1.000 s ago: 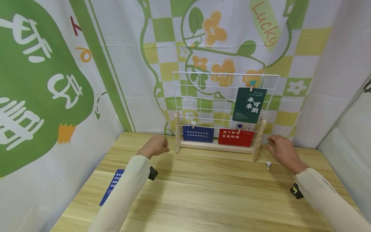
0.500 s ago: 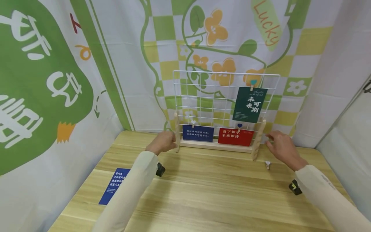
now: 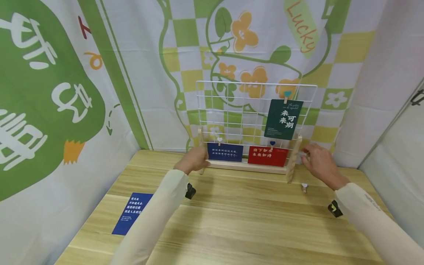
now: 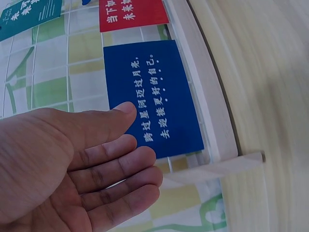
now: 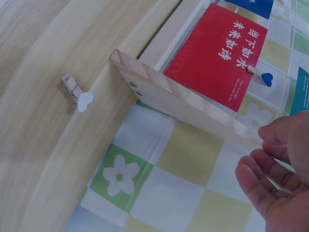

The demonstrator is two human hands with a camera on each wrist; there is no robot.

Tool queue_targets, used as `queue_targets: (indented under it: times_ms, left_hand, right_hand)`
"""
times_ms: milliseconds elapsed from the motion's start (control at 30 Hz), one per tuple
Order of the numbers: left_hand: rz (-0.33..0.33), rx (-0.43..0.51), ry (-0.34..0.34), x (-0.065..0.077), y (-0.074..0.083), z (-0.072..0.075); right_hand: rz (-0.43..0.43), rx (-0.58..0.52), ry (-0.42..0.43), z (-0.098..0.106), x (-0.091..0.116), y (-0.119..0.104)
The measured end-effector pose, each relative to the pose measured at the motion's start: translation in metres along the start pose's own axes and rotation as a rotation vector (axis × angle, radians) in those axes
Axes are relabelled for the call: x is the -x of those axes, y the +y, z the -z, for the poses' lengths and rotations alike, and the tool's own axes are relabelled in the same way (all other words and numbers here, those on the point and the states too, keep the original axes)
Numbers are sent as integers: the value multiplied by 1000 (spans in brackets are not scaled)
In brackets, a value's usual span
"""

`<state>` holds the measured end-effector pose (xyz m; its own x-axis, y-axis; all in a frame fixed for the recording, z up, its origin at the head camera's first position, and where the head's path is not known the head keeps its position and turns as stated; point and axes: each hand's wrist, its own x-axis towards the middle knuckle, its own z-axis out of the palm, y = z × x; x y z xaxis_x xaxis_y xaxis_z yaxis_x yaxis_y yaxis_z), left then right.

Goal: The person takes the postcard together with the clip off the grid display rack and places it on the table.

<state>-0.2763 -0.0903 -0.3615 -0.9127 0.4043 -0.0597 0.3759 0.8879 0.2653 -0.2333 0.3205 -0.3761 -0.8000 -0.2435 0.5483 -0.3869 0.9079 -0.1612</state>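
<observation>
A white wire grid rack [image 3: 228, 110] with wooden posts stands at the back of the table. My left hand [image 3: 193, 159] is at its left post, fingers loosely bent beside a blue card [image 4: 154, 92]; whether it touches the post I cannot tell. My right hand [image 3: 320, 162] is by the right wooden post [image 5: 193, 104], its thumb and fingers apart and bent close to the post's upper end. A red card [image 3: 267, 156] and a dark green card [image 3: 284, 119] hang on the grid from heart-topped clothespins, as the blue card does in the head view.
A white-heart clothespin [image 3: 304, 187] lies on the wooden table [image 3: 238, 217] near the right post. Another blue card [image 3: 130, 213] lies at the left, partly hidden by my left sleeve. Patterned cloth [image 3: 185, 33] hangs behind and at the sides.
My left hand has moved right, up to the left post of the rack. The right hand has shifted only slightly, staying by the right post. The cards and the clothespin stay put.
</observation>
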Motion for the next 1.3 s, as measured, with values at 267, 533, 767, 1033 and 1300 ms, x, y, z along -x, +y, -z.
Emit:
queue_targets:
  times_ms: [267,533,767,1033,1300]
  left_hand:
    - [-47,-28,24,-7,12,2]
    - [-67,-34,37,-13,26,5]
    - [-91,-58,41,-20,41,10]
    - [-132,-105,39,-27,55,13]
    - [-144,-89,33,-31,65,13]
  right_hand:
    - [-26,15,-22,1,-6,-3]
    - [-23,14,-6,4,-14,-7]
    - [-18,4,8,8,-20,-11]
    - [-15,0,6,9,-27,-16]
    - [-8,1,18,11,-32,-17]
